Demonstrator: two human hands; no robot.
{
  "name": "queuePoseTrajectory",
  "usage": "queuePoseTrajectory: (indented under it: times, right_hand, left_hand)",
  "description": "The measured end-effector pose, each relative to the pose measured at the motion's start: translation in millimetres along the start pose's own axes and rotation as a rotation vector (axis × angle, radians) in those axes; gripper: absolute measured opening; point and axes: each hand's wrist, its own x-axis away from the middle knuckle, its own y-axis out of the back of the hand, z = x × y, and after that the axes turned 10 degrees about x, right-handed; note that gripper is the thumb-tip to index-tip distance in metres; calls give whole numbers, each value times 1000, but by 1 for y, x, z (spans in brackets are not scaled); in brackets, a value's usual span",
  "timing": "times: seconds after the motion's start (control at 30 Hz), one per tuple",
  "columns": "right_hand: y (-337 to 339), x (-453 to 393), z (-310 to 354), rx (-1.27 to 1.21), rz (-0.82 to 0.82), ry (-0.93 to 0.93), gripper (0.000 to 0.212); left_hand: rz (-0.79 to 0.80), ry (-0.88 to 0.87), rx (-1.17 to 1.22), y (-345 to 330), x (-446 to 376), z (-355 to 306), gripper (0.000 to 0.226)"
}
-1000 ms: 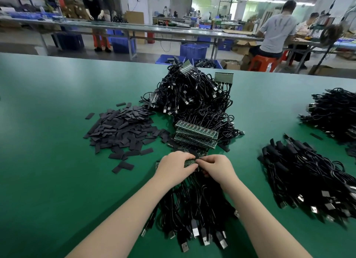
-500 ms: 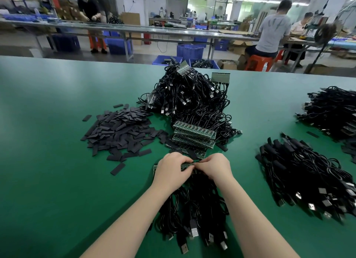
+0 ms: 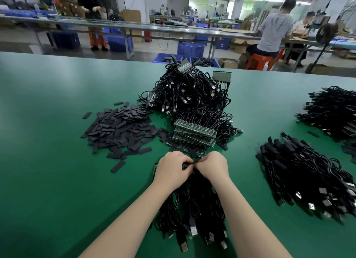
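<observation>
The left hand (image 3: 171, 169) and right hand (image 3: 212, 168) curl knuckle to knuckle, pinching the green board strip (image 3: 185, 164) low over the tabletop (image 3: 48, 161). Its cables (image 3: 192, 209) trail toward the person. It is probably best to grip beside the joint and bend gently, without tugging the cables.

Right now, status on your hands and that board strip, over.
Left hand and right hand both pinching the board strip. Its cables trail back under the wrists. Stacked boards sit close beyond the knuckles.

Factory floor, worktables (image 3: 57, 122), cable piles (image 3: 192, 95)
</observation>
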Motion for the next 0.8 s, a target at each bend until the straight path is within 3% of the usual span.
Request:
queuePoseTrajectory:
  times: [0.1,0.17,0.33,0.43,0.53,0.6,0.7,0.8]
  right_hand:
    - [-5,3,-1,-20,-36,39,13]
    - [1,8,-8,-170,-70,68,11]
    - [32,34,-38,-670,-430,159,6]
    - [64,58,-37,-844,-518,334,13]
    - [89,81,-23,-914,-364,507,25]
    - [92,86,-12,-936,-216,521,24]
    - [81,79,1,-940,-36,407,5]
    - [54,63,13,-919,87,268,7]
  left_hand:
    - [-1,3,1,1,0,-1,27]
    - [-2,8,0,1,1,-1,29]
    - [-4,3,27,2,2,-3,22]
    - [-11,-21,1,3,3,-5,21]
    - [-144,-115,6,9,5,-11,18]
    - [-246,-137,99,14,6,-14,16]
    - [-197,51,564,25,4,-17,19]
    - [-85,239,1004,30,8,-20,23]
